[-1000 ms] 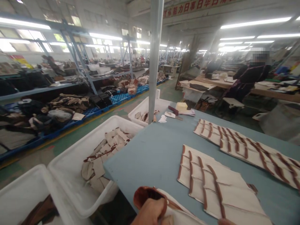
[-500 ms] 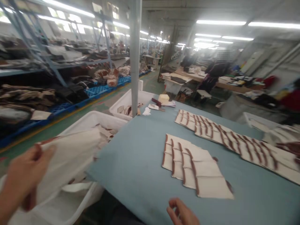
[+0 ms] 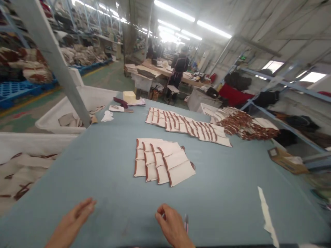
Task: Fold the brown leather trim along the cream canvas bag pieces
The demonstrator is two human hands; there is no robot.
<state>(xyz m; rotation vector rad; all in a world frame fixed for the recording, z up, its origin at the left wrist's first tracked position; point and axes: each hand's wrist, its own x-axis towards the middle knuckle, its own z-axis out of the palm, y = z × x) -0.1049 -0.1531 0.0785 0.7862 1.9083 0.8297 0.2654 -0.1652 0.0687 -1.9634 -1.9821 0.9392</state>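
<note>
My left hand (image 3: 74, 220) hovers over the blue-green tabletop (image 3: 116, 199) at the lower left, fingers stretched out and holding nothing. To its right, my right hand (image 3: 172, 224) is loosely curled, with a gap between thumb and forefinger and nothing visible in it. A slim pen-like tool (image 3: 186, 222) lies just beside that hand, partly covered by it. Beyond both hands, several cream fabric pieces (image 3: 178, 163) with brown edging overlap like a fan. Farther back, a long overlapping row of similar fabric pieces (image 3: 186, 124) stretches across the table.
A heap of cream and brown pieces (image 3: 245, 124) lies at the right, near a cardboard box (image 3: 287, 160). A pale strip (image 3: 267, 217) lies nearer. White bins (image 3: 38, 137) flank the left edge beside a metal post (image 3: 54, 58). A person (image 3: 178, 69) stands farther back.
My left hand has let go of a cream fabric piece held over the left bin and moved over the table. The view has swung right, bringing the heap and box in.
</note>
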